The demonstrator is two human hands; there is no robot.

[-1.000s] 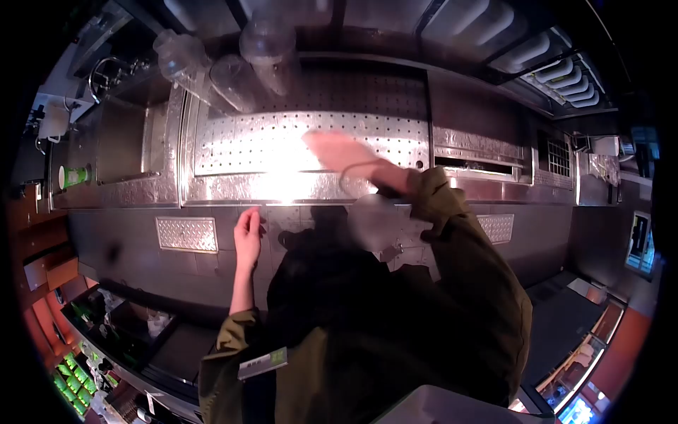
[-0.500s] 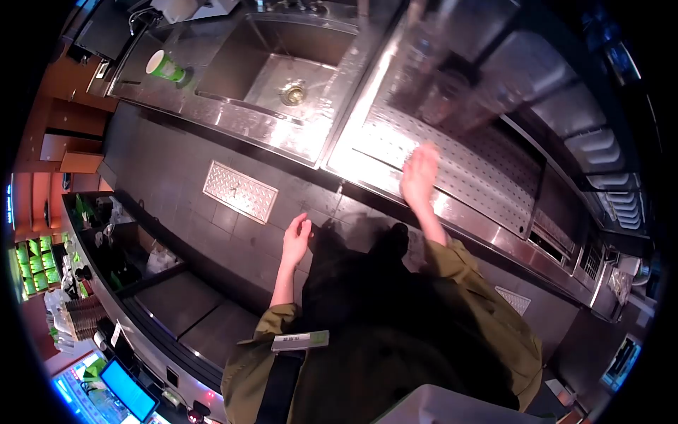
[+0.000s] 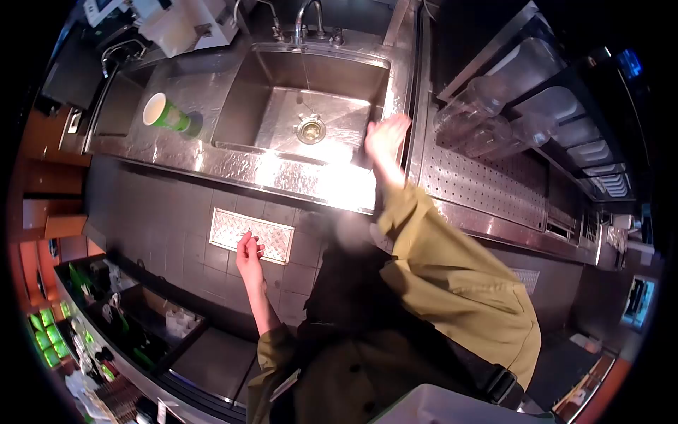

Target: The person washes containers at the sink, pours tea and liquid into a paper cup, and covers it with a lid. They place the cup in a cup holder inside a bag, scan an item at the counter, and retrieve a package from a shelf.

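Note:
My right hand [image 3: 387, 141] reaches over the right edge of the steel sink [image 3: 235, 106], palm down with its fingers stretched out and slightly blurred. Nothing shows in it, and I cannot tell whether it touches the metal. Low over the dark floor hangs my left hand [image 3: 250, 256], fingers loosely bent and apart, holding nothing. Beneath it in the view is a patterned metal floor plate [image 3: 277, 238]. The sink has a round drain [image 3: 311, 130] and a curved faucet [image 3: 300, 21] behind it. A green and white paper cup [image 3: 166, 113] stands on the counter left of the sink.
A perforated steel drain board [image 3: 487, 177] lies right of the sink, with clear plastic pitchers [image 3: 470, 106] at its back. Several clear containers [image 3: 575, 131] line a rack further right. Open bins [image 3: 159, 318] fill the opposite counter at lower left.
My view has turned toward the sink. My right hand has gone from over the perforated drain board to the sink's right edge. My left hand has shifted left over the floor plate.

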